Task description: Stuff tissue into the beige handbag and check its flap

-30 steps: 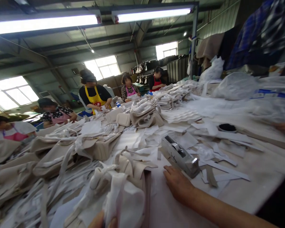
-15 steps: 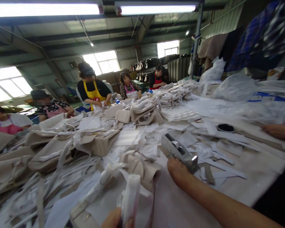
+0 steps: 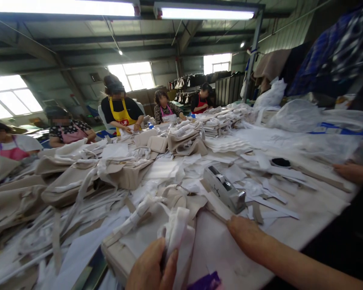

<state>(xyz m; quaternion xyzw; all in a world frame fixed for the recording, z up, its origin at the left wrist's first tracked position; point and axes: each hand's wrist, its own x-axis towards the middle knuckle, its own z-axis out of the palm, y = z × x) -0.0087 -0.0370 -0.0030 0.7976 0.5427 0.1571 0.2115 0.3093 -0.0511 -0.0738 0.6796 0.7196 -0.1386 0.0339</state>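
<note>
Two own hands, near. Left hand [image 3: 149, 264]: thumb and fingers clamped on one white-wrapped bundle [image 3: 178, 227], at the near middle over one beige bag [image 3: 116, 255]. Right hand [image 3: 246, 235]: low over the table [image 3: 218, 245], to the right of the bag, fingertips at the end of one beige strip [image 3: 216, 213]; can't tell if pinched or just touching. One purple scrap [image 3: 207, 280] at near edge. One gray tape dispenser [image 3: 224, 189] just beyond right hand. Left side: several beige bags [image 3: 69, 187] heaped, overlapping, exact count unclear. Farther right: one round black item [image 3: 280, 162], one co-worker's hand [image 3: 351, 172] at the table edge. Far side, five people: three pink aprons [image 3: 72, 133], one yellow apron [image 3: 120, 114], one red apron [image 3: 200, 105]. Behind them, three bright windows [image 3: 134, 74]; overhead, two tube lights [image 3: 207, 13].
</note>
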